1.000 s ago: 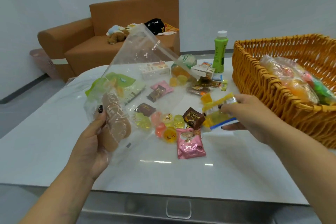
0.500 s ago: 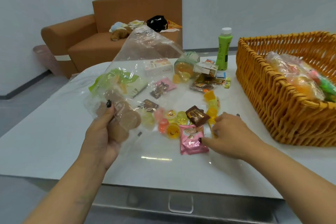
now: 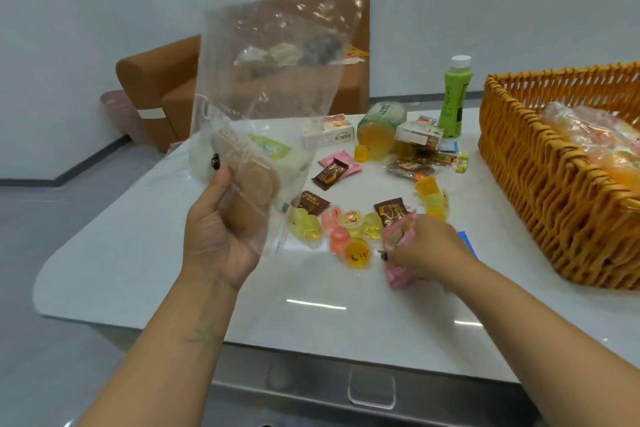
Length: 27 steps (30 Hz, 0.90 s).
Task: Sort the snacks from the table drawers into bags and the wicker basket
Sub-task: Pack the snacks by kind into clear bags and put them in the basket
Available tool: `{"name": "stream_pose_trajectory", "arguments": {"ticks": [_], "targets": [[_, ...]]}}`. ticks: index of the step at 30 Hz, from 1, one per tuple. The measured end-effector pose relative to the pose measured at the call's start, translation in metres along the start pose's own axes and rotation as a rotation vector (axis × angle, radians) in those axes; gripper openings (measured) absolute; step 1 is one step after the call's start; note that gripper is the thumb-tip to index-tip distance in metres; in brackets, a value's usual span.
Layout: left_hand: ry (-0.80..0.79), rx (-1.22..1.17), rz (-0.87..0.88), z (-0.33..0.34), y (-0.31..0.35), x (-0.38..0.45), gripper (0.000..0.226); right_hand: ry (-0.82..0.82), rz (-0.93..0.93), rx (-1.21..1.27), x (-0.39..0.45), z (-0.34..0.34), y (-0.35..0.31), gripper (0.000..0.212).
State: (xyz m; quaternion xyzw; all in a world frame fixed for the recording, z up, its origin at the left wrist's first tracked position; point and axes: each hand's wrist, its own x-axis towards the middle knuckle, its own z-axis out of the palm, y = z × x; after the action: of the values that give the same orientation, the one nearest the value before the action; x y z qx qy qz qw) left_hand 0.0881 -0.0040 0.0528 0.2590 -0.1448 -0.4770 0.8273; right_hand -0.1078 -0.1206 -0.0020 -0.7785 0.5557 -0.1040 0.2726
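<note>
My left hand point(image 3: 221, 236) grips a clear plastic bag point(image 3: 270, 80) upright above the table's left part; brown round biscuits point(image 3: 249, 180) lie inside at my thumb. My right hand point(image 3: 429, 250) pinches a pink snack packet point(image 3: 398, 236) and tilts it up off the white table point(image 3: 173, 270). Around it lie several jelly cups point(image 3: 349, 222) and brown chocolate packets point(image 3: 393, 210). The wicker basket point(image 3: 554, 184) stands at the right with filled bags point(image 3: 595, 135) in it.
A green bottle point(image 3: 453, 97), a jelly jar point(image 3: 379, 128), small boxes point(image 3: 329, 135) and more wrapped snacks point(image 3: 426, 163) crowd the table's far side. A drawer handle point(image 3: 372, 392) shows below the near edge. A brown sofa point(image 3: 166, 90) stands behind.
My right hand set down the yellow and blue item, moved to the pink packet and now lifts its edge. My left hand raised the bag higher and more upright.
</note>
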Motion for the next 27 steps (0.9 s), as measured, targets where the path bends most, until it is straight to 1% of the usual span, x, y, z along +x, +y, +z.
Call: {"name": "stream_pose_trajectory", "arguments": {"ticks": [1,2,4,6,7,10,11,13,14,16,18,20,21,22,23,24,25,26,27], "targets": [[0.005,0.031,-0.018,-0.003,0.000,0.002,0.036,0.061,-0.004,0.081,0.001,-0.006,0.002,0.009],[0.022,0.067,-0.029,-0.007,-0.001,0.004,0.036,0.104,-0.008,0.211,0.003,-0.015,0.004,0.010],[0.037,0.126,-0.061,-0.015,-0.003,0.006,0.033,0.102,0.000,0.585,0.004,-0.036,0.007,0.007],[-0.024,0.217,-0.125,-0.024,-0.002,0.007,0.036,0.057,-0.004,0.919,0.001,-0.060,0.010,0.009],[-0.067,0.304,-0.158,-0.029,-0.002,0.007,0.040,0.058,-0.030,1.050,-0.001,-0.072,0.013,0.009],[-0.150,0.553,-0.213,-0.041,-0.002,0.009,0.046,0.085,-0.123,1.292,-0.009,-0.094,0.025,0.008],[-0.155,0.592,-0.226,-0.044,-0.003,0.009,0.051,0.062,-0.151,1.323,-0.011,-0.096,0.030,0.007],[-0.161,0.609,-0.249,-0.047,-0.004,0.010,0.060,-0.053,-0.185,1.302,-0.015,-0.096,0.036,0.019],[-0.171,0.624,-0.257,-0.045,-0.005,0.009,0.062,-0.133,-0.194,1.245,-0.016,-0.095,0.036,0.024],[-0.164,0.679,-0.245,-0.040,-0.010,0.004,0.061,-0.298,-0.228,1.105,-0.020,-0.090,0.031,0.022],[-0.134,0.726,-0.219,-0.033,-0.017,-0.002,0.050,-0.413,-0.259,1.016,-0.025,-0.087,0.025,0.020],[-0.125,0.752,-0.203,-0.030,-0.023,-0.005,0.028,-0.466,-0.272,0.960,-0.028,-0.087,0.024,0.016],[-0.121,0.765,-0.200,-0.027,-0.026,-0.006,0.020,-0.483,-0.269,0.956,-0.030,-0.090,0.025,0.014],[-0.117,0.787,-0.190,-0.027,-0.027,-0.006,0.020,-0.486,-0.266,0.959,-0.028,-0.093,0.027,0.025],[-0.107,0.802,-0.183,-0.026,-0.028,-0.005,0.023,-0.469,-0.256,0.966,-0.026,-0.096,0.031,0.049],[-0.098,0.811,-0.168,-0.025,-0.029,-0.004,0.022,-0.429,-0.226,0.980,-0.024,-0.100,0.034,0.077],[-0.085,0.803,-0.154,-0.023,-0.029,-0.003,0.019,-0.379,-0.181,1.003,-0.024,-0.104,0.037,0.099],[-0.085,0.794,-0.142,-0.024,-0.029,-0.001,0.017,-0.336,-0.155,1.038,-0.024,-0.108,0.040,0.106],[-0.077,0.785,-0.136,-0.023,-0.029,-0.001,0.017,-0.304,-0.138,1.066,-0.022,-0.111,0.044,0.108]]}}
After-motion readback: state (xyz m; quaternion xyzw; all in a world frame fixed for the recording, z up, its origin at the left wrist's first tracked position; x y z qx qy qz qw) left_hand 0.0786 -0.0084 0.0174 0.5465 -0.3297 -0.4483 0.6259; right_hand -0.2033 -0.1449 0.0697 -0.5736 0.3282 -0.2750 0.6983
